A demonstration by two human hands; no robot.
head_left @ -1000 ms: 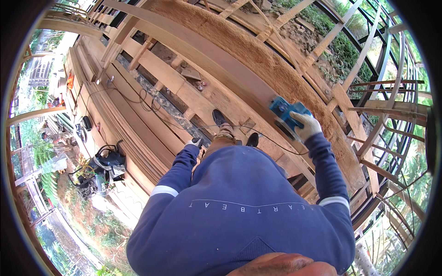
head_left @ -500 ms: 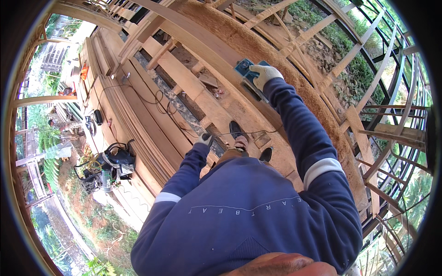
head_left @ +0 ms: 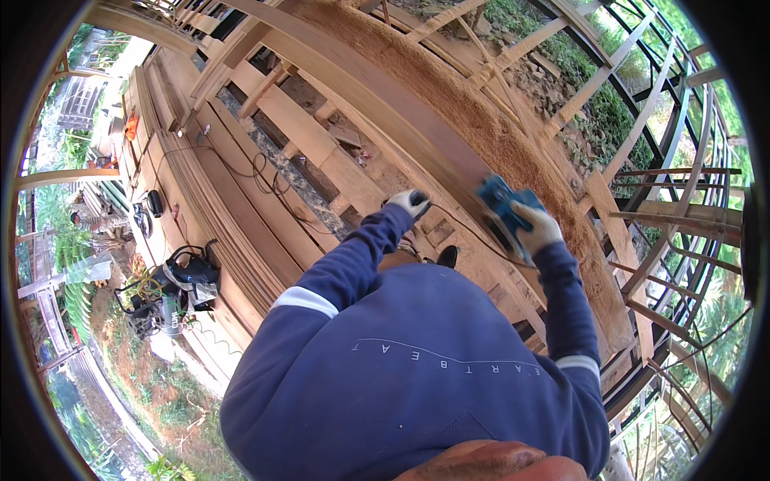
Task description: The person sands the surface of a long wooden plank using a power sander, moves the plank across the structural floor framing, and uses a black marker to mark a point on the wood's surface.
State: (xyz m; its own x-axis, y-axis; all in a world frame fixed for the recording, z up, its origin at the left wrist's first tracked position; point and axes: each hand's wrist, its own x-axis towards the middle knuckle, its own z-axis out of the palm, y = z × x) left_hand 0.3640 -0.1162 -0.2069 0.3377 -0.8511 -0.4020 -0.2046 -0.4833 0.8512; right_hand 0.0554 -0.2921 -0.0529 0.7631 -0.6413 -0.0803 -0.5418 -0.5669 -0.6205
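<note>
A teal electric planer [head_left: 505, 204], smeared by motion, rests on a long wooden beam [head_left: 401, 108] that runs from the far left toward my right side. Gloved, my right hand [head_left: 539, 230] is wrapped round the planer's rear handle. My left hand [head_left: 411, 204], also gloved, is closed in front of my body, left of the beam. A dark power cord [head_left: 469, 227] runs through its grip and curves over toward the planer. The underside of the planer is hidden.
Sawdust and shavings [head_left: 449, 96] lie thick along the beam's far side. Stacked boards [head_left: 233, 232] fill the left, with a loop of cord [head_left: 269, 176] on them. A black bag [head_left: 192, 272] stands at their edge. Timber framing [head_left: 682, 216] borders the right.
My right hand has drawn the planer back along the beam, toward me and to the right. My left hand has lifted rightward with the cord. The view has shifted slightly.
</note>
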